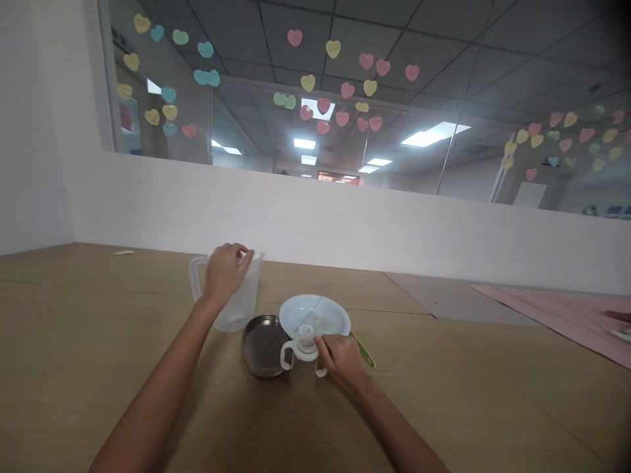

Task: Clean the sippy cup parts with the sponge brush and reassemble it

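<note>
My left hand is closed at the top rim of a translucent plastic pitcher, its fingers bent over the far side. The pitcher stands upright on the table with its handle to the left. My right hand grips a clear two-handled baby bottle by the right side of its white collar. The bottle's top looks open. Right behind the bottle is a white bowl holding a white ring-like piece and something clear. An oval metal dish lies between pitcher and bottle.
A green handle sticks out beside the bowl. A pink cloth covers the table's right side, where part of another person's hand shows. A small pale flat piece lies far left. Behind the table rises a white wall with windows.
</note>
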The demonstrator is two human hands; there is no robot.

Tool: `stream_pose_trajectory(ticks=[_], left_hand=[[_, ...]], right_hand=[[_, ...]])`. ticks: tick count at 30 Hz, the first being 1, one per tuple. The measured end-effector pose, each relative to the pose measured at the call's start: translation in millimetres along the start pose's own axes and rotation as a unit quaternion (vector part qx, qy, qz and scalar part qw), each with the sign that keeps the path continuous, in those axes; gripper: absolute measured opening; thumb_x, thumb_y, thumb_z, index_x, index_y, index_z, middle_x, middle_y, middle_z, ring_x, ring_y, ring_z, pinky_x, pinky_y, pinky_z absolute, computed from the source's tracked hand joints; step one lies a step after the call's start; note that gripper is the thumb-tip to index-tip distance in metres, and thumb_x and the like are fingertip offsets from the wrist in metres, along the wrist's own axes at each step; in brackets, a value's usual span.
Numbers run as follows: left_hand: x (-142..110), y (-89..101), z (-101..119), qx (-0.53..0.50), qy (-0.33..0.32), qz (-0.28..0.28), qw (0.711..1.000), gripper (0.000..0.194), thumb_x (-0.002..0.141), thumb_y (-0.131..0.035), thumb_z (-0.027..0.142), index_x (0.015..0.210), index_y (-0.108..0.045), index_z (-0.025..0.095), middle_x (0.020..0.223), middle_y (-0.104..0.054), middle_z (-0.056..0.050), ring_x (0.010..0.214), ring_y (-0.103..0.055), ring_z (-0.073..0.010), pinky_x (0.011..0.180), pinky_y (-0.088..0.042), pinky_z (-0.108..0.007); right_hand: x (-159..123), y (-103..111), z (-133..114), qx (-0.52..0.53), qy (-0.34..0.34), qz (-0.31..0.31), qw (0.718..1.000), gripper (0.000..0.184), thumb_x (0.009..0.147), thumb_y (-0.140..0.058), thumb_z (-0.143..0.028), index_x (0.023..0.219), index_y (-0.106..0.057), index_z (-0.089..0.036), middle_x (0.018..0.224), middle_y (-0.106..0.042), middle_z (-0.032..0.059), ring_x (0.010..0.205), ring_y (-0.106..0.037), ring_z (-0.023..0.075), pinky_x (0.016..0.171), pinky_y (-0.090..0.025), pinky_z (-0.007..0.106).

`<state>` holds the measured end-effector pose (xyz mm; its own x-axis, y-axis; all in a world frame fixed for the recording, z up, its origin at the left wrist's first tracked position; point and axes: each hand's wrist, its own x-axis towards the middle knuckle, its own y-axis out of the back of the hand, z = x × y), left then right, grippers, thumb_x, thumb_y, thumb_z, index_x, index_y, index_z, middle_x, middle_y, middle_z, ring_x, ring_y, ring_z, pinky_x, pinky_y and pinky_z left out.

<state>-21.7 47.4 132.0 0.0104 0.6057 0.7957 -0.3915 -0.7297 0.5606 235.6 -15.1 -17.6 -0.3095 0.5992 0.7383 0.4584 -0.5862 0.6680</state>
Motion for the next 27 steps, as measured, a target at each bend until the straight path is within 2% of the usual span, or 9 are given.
stream_pose_trajectory(ticks=[2,4,8,10,14,17,20,23,27], left_hand=[[1.6,7.9,-19.8,0.047,0.071,0.044,0.995,0.043,0.084,-0.032,0.048,0.095,-0.059,0.016,0.09,-0.059,-0.011,0.093,-0.053,-0.0266,0.083,-0.039,-0.037],[0.5,9.8,-38.1,0.064,0.138,0.045,0.987,0.048,0.083,-0.03,0.052,0.102,-0.055,0.016,0.094,-0.059,-0.013,0.094,-0.054,-0.0288,0.08,-0.041,-0.039],[-1.7,4.6,-61.9,0.041,0.261,-0.059,0.963,0.07,0.079,-0.02,0.065,0.117,-0.045,0.011,0.097,-0.061,-0.02,0.093,-0.056,-0.036,0.075,-0.042,-0.046],[-0.8,0.8,-66.7,0.021,0.284,-0.094,0.954,0.079,0.077,-0.014,0.069,0.123,-0.04,0.01,0.1,-0.06,-0.023,0.097,-0.055,-0.0386,0.078,-0.041,-0.049],[2.8,-7.3,-68.2,-0.065,0.259,-0.132,0.955,0.09,0.074,-0.016,0.073,0.136,-0.02,0.007,0.127,-0.045,-0.025,0.118,-0.041,-0.0375,0.094,-0.033,-0.048],[3.3,-13.9,-66.7,-0.134,0.226,-0.168,0.95,0.103,0.07,-0.032,0.074,0.138,-0.003,0.002,0.136,-0.033,-0.025,0.123,-0.036,-0.0345,0.097,-0.033,-0.042],[1.1,-19.3,-64.3,-0.157,0.16,-0.145,0.964,0.104,0.06,-0.055,0.068,0.135,-0.016,0.006,0.131,-0.039,-0.022,0.117,-0.043,-0.031,0.094,-0.039,-0.037],[-1.6,-20.2,-59.5,-0.159,0.132,-0.101,0.973,0.093,0.056,-0.063,0.061,0.128,-0.031,0.012,0.128,-0.043,-0.017,0.114,-0.046,-0.0286,0.091,-0.04,-0.035],[-2.6,-9.7,-42.8,-0.171,0.072,-0.109,0.977,0.099,0.053,-0.068,0.056,0.134,-0.025,0.017,0.136,-0.036,-0.014,0.121,-0.038,-0.0292,0.098,-0.034,-0.037]], right_hand=[[-0.2,-4.9,2.3,0.003,0.007,0.007,1.0,0.047,0.092,-0.028,-0.034,0.054,-0.052,-0.018,0.052,-0.055,0.0033,0.045,-0.043,0.0106,0.051,-0.02,0.027],[-0.7,-8.5,5.5,0.01,0.01,0.022,1.0,0.046,0.092,-0.029,-0.032,0.055,-0.052,-0.019,0.051,-0.054,0.0035,0.046,-0.043,0.0112,0.051,-0.021,0.027],[-2.4,-11.5,13.1,0.028,0.023,0.043,0.998,0.042,0.091,-0.032,-0.03,0.056,-0.052,-0.019,0.053,-0.053,0.0038,0.048,-0.043,0.0122,0.052,-0.023,0.027],[-3.1,-11.2,16.6,0.036,0.028,0.045,0.998,0.042,0.091,-0.032,-0.028,0.055,-0.052,-0.019,0.052,-0.052,0.0036,0.049,-0.042,0.0123,0.052,-0.024,0.027],[-3.5,-9.1,20.1,0.036,0.025,0.037,0.998,0.046,0.092,-0.028,-0.028,0.054,-0.052,-0.018,0.052,-0.052,0.0042,0.05,-0.043,0.0121,0.054,-0.026,0.027],[-3.6,-8.5,20.5,0.019,0.019,0.027,0.999,0.048,0.092,-0.026,-0.028,0.055,-0.054,-0.017,0.052,-0.053,0.0044,0.05,-0.043,0.0114,0.054,-0.026,0.027],[-4.5,-9.0,21.3,0.03,0.013,0.015,0.999,0.047,0.092,-0.026,-0.028,0.056,-0.054,-0.017,0.054,-0.053,0.0044,0.051,-0.043,0.011,0.055,-0.026,0.026],[-6.1,-9.6,23.0,0.034,0.015,0.011,0.999,0.046,0.092,-0.027,-0.028,0.056,-0.054,-0.017,0.054,-0.053,0.0043,0.051,-0.043,0.0109,0.055,-0.027,0.026],[-7.6,-9.5,24.6,0.04,0.01,0.008,0.999,0.046,0.092,-0.026,-0.028,0.056,-0.054,-0.017,0.053,-0.052,0.004,0.05,-0.042,0.0107,0.055,-0.027,0.026]])
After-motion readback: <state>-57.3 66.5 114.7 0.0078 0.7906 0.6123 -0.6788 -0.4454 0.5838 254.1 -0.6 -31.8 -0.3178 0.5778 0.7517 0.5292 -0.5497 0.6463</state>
